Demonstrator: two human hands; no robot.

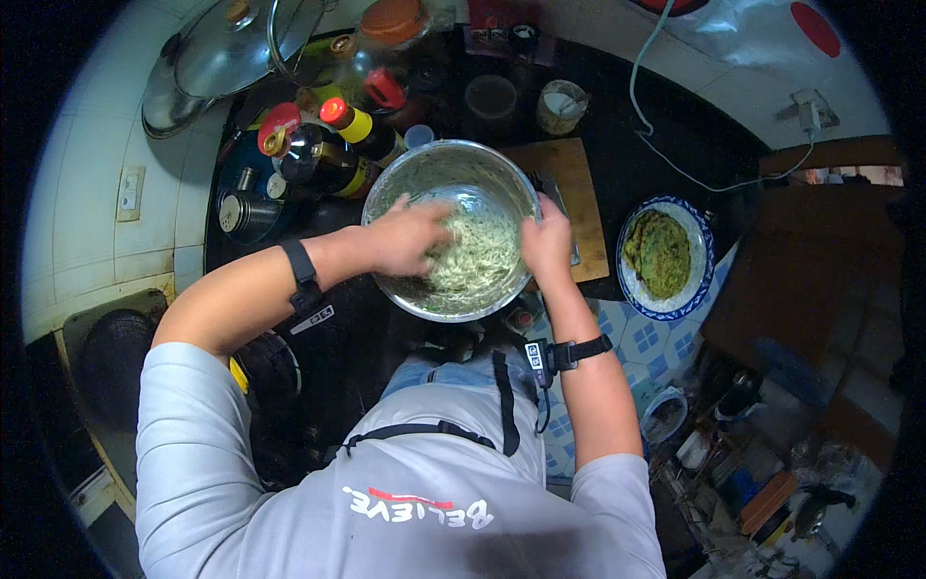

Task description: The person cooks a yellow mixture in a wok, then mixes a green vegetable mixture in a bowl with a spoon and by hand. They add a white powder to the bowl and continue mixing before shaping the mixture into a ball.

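In front of me a steel mixing bowl (448, 315) holds pale, shredded-looking food (474, 253) flecked with green. My left hand (412, 235) is inside it, blurred, with its fingers at the food; whether they grip any is hidden by blur. The bowl's right rim is held by my right hand (546, 239), thumb on top. Partly under the bowl lies a wooden cutting board (589, 246), with a flat metal blade (557, 199) on it. To the right, a blue-rimmed plate (705, 268) carries a greenish-brown flat cake (658, 253).
Sauce bottles (315, 155) and metal shakers (249, 213) crowd the counter at left. Behind the bowl are a dark round container (490, 98) and a jar of white stuff (563, 105). A white cable (694, 177) runs to the wall socket. A large glass lid (239, 43) stands at upper left.
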